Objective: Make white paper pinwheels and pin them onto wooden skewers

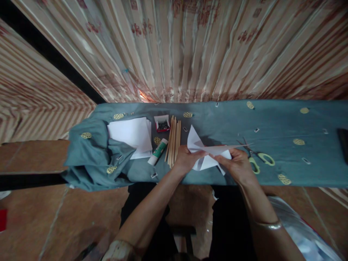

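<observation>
Between my two hands is a sheet of white paper (202,164), folded into several angled flaps above the cloth. My left hand (187,159) grips its left side, thumb pressed on the paper. On the other side my right hand (239,165) pinches the paper, its thumb meeting the middle near the left thumb. Scissors (262,157) with pale green handles lie just right of my right hand, blades spread. Left of my left hand lies a row of wooden sticks (173,141), with a green and white glue stick (158,151) beside them.
A stack of white paper (132,136) lies at the left, partly under bunched cloth. Behind the glue stick stands an opened small box (162,124) of dark small pieces. A teal cloth (282,119) covers the narrow table; a dark object (343,145) sits at its right end.
</observation>
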`<state>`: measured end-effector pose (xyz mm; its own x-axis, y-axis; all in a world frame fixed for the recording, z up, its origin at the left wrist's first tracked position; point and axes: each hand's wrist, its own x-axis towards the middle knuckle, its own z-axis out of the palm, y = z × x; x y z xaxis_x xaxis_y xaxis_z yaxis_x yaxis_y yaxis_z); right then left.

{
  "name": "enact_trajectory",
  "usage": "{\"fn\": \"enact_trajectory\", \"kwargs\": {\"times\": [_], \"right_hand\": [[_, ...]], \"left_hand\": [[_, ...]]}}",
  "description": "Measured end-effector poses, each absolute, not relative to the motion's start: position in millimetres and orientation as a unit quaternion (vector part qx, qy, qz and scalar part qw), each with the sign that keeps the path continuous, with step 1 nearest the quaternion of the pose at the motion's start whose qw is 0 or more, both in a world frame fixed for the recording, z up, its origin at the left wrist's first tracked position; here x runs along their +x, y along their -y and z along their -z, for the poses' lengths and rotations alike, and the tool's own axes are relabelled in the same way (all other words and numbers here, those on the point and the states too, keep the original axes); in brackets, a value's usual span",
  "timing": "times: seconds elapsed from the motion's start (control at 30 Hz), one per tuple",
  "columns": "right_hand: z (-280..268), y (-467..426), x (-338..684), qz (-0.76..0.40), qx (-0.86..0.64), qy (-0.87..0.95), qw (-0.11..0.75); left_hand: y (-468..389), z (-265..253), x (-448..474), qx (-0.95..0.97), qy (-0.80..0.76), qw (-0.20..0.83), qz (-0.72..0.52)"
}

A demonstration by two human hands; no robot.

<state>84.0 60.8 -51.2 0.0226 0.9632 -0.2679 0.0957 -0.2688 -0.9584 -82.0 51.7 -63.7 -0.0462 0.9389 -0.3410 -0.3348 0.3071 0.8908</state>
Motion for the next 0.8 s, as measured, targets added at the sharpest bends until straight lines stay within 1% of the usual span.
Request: {"fn": "enact_trajectory", "kwargs": {"times": [0.23, 0.47, 0.8], "right_hand": [[46.5, -60.4, 79.4, -0.540, -0.576, 0.457, 0.410], [46.0, -60.5, 79.0, -0.547, -0.575, 0.449, 0.412], [46.6, -59.7, 77.6, -0.548, -0.584, 0.436, 0.411]], "left_hand": [[-55.4, 65.0, -82.8, 0.316, -0.504, 0.621, -0.510], [-55.0, 62.5, -78.9, 0.299, -0.510, 0.605, -0.533], [-55.4, 58.6, -79.4, 0.296, -0.518, 0.604, -0.528]]}}
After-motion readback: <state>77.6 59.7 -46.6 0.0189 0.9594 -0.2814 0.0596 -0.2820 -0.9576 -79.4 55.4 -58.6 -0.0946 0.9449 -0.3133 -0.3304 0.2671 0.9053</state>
